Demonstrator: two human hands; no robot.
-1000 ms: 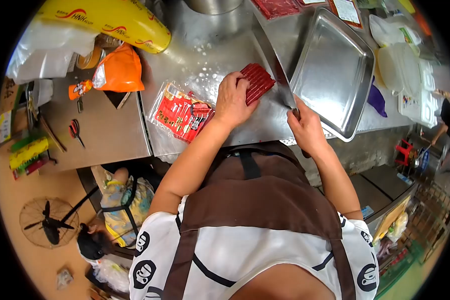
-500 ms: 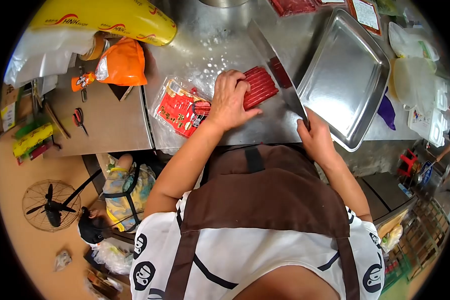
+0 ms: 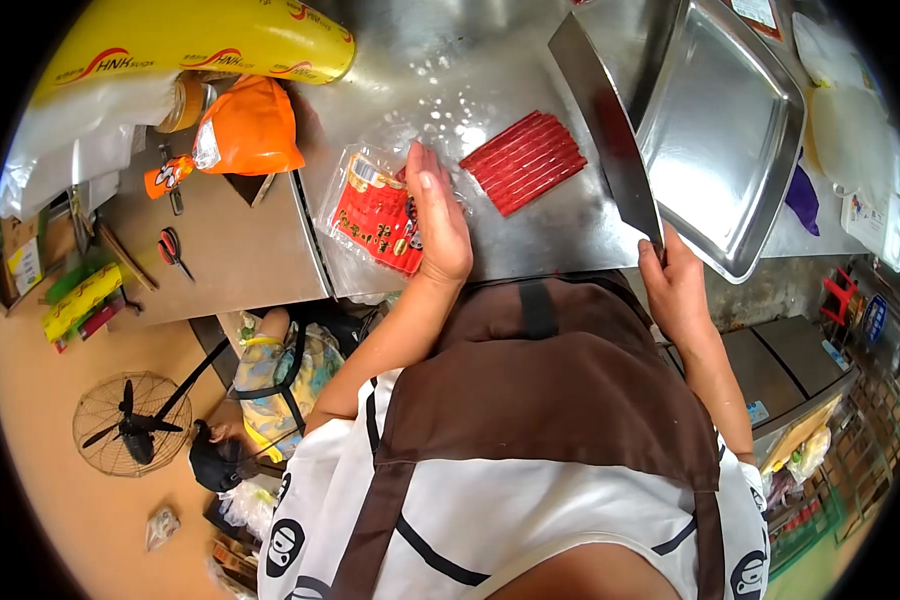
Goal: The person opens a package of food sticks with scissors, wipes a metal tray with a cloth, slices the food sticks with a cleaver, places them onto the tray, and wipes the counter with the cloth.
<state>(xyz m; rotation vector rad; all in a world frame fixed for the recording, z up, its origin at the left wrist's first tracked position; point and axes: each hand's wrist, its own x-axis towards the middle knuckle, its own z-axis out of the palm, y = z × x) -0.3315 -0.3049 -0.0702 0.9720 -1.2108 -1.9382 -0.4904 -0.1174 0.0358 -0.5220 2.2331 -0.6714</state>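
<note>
My right hand (image 3: 677, 285) grips the handle of a large, broad-bladed kitchen knife (image 3: 610, 130), its blade pointing away from me beside the metal tray. Left of the blade, a flat block of red sausage-like sticks (image 3: 525, 162) lies side by side on the steel counter (image 3: 510, 245). My left hand (image 3: 438, 220) is held on edge with its fingers stretched out, apart from the sticks. Behind it lies a red and clear plastic package (image 3: 370, 215), partly hidden by the fingers. Whether the hand touches the package I cannot tell.
The shallow metal tray (image 3: 720, 130) stands at the right. A yellow roll (image 3: 200, 45), an orange bag (image 3: 255, 125) and red-handled scissors (image 3: 173, 250) are at the left. Plastic containers (image 3: 855, 130) line the right side. Another person (image 3: 270, 385) is near a fan (image 3: 135, 425).
My left hand has lifted off the red sticks and moved left to the package, its fingers straightening. My right hand has shifted right with the knife, away from the sticks. The view has shifted too.
</note>
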